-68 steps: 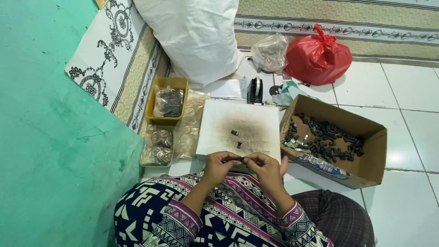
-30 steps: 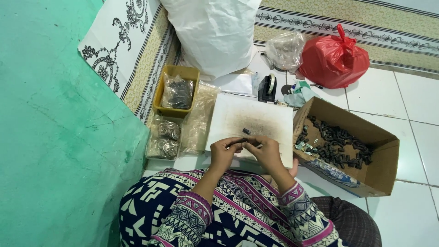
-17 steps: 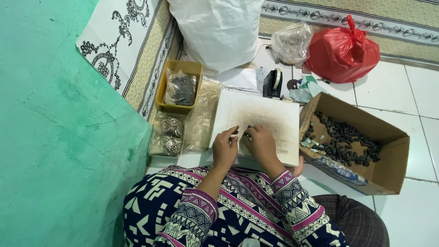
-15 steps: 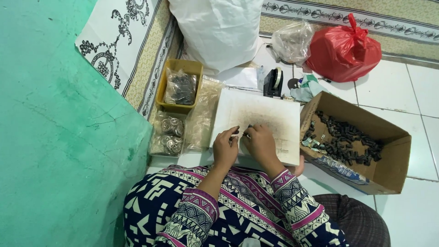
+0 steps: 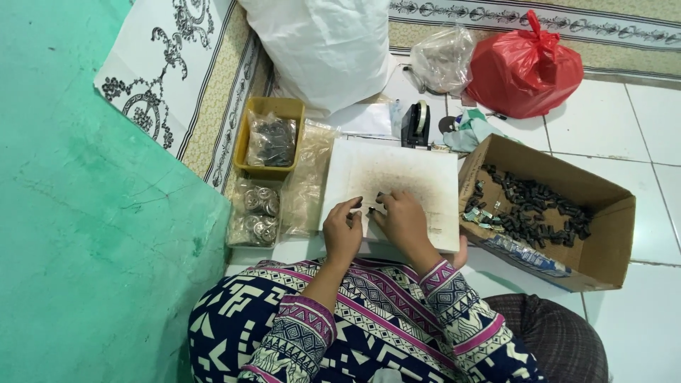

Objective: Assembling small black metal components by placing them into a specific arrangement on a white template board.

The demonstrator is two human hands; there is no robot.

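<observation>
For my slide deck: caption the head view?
Both hands, left hand and right hand, pinch small dark parts on a white board.

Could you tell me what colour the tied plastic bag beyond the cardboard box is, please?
The tied plastic bag is red, seen in the head view.

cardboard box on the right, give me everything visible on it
The cardboard box is plain brown corrugated card, shallow and rectangular, open at the top. It sits on the white floor tiles at the person's right, turned at a slant, its near-left edge against the white work board. Inside lies a loose heap of small dark parts, with a few lighter metallic pieces toward the left end. A printed strip runs along the near outer wall. Neither hand touches it.
</observation>
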